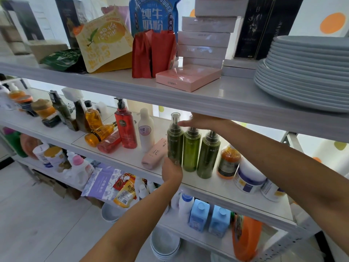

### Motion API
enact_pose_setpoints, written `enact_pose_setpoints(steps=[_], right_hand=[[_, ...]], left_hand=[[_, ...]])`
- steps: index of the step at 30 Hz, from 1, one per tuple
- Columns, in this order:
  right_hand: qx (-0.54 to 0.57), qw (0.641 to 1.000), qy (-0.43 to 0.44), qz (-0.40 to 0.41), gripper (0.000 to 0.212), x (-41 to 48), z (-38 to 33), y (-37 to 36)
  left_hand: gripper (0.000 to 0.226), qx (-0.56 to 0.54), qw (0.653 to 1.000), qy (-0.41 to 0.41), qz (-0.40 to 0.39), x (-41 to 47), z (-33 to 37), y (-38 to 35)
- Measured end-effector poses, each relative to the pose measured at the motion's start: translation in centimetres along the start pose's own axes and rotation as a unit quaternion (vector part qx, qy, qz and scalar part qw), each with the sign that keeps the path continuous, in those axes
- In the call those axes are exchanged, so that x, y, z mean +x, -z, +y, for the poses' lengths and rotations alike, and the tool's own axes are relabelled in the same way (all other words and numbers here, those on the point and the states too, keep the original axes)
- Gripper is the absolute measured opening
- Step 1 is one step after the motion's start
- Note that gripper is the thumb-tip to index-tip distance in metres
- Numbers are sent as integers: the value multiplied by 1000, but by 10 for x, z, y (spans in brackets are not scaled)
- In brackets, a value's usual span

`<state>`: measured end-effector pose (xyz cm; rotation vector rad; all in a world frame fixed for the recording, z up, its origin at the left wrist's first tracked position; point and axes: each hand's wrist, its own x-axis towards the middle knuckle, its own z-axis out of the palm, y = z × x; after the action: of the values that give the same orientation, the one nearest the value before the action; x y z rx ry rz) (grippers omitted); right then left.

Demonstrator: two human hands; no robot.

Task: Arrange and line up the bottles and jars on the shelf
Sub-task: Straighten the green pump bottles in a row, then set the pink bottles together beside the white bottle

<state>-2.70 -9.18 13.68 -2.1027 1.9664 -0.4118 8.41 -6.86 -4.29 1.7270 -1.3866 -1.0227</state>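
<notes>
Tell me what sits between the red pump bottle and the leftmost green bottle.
In the head view, a white bottle stands upright beside the red pump bottle, and a pink bottle lies on its side toward the leftmost green bottle.

Both forearms outstretched, left hand curled round a green bottle, right hand higher, fingers straight.
</notes>
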Motion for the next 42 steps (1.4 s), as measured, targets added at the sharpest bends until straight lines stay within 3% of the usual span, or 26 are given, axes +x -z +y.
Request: enact_pose_setpoints(steps=[4,7,10,13,16,20,28,33,35,37,39,42], right_hand=[[-25,997,62,-30,58,11,-15,-13],[-32,997,59,-24,54,21,-21,-16],[9,999,46,-26,57,29,-24,-17],[65,998,3,-20,59,34,-23,-18],[10,998,-51,-18,58,34,-27,-20],[-99,992,-72,30,57,28,-37,-26],[-88,987,-133,9,57,28,-48,-23],[-8,990,-138,-12,60,44,-61,-24],[3,992,-127,12,54,56,-67,-29],[-3,992,-121,43,47,70,-72,-35],[-22,990,-131,39,43,85,-75,-43],[-91,983,-158,-25,44,102,-77,-53]], left_hand=[[60,40,996,-51,67,18,3,19],[88,62,990,-128,-13,35,10,32],[75,15,976,-188,-107,52,14,46],[48,58,955,-233,-172,71,14,58],[30,88,936,-270,-209,89,14,67],[38,70,933,-260,-239,94,15,69],[38,104,917,-304,-236,103,16,70],[50,53,934,-292,-199,109,-7,80],[41,93,945,-286,-125,114,-24,87],[50,180,950,-243,-76,120,-37,94],[66,231,957,-139,-110,128,-43,99],[73,168,954,-5,-249,139,-43,103]])
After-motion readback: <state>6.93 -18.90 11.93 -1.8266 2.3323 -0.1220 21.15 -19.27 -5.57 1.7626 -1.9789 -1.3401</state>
